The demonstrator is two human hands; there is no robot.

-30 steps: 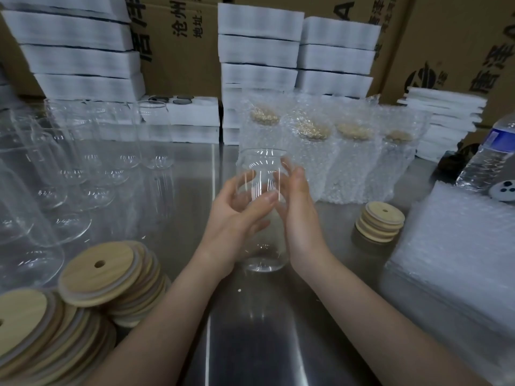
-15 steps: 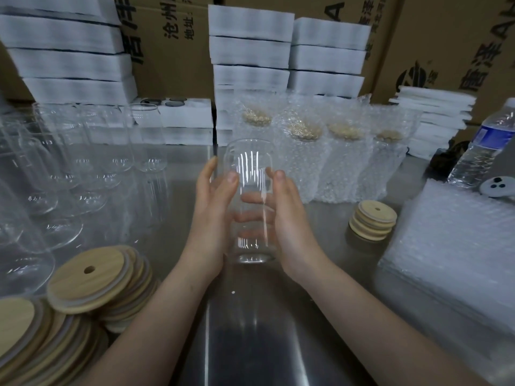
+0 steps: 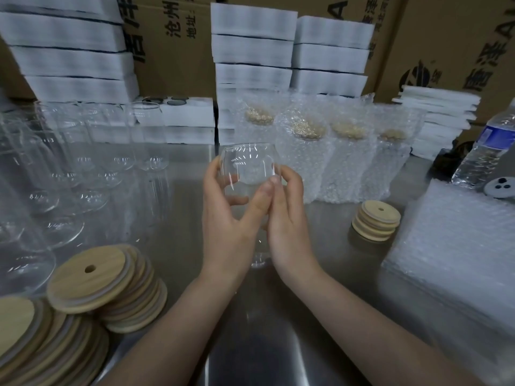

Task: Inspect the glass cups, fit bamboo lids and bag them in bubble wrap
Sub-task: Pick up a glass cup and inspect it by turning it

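I hold a clear glass cup (image 3: 246,165) above the steel table (image 3: 320,240), tilted with its open mouth turned away from me. My left hand (image 3: 227,218) grips its left side, thumb across the front. My right hand (image 3: 287,218) grips the right side, fingers curled round the wall. The cup has no lid. Bamboo lids (image 3: 86,277) with a centre hole lie stacked at the near left, and a smaller lid stack (image 3: 376,215) sits to the right. Several lidded cups in bubble wrap bags (image 3: 334,151) stand behind my hands.
Several bare glass cups (image 3: 64,174) crowd the left side. A pile of bubble wrap bags (image 3: 451,246) lies at the right, with a water bottle (image 3: 485,146) behind it. White foam trays (image 3: 250,51) and cardboard boxes (image 3: 457,45) line the back.
I have turned the cup in my hands and tipped it from upright towards lying, with its mouth swinging away. Both hands shifted their hold as it rotated.
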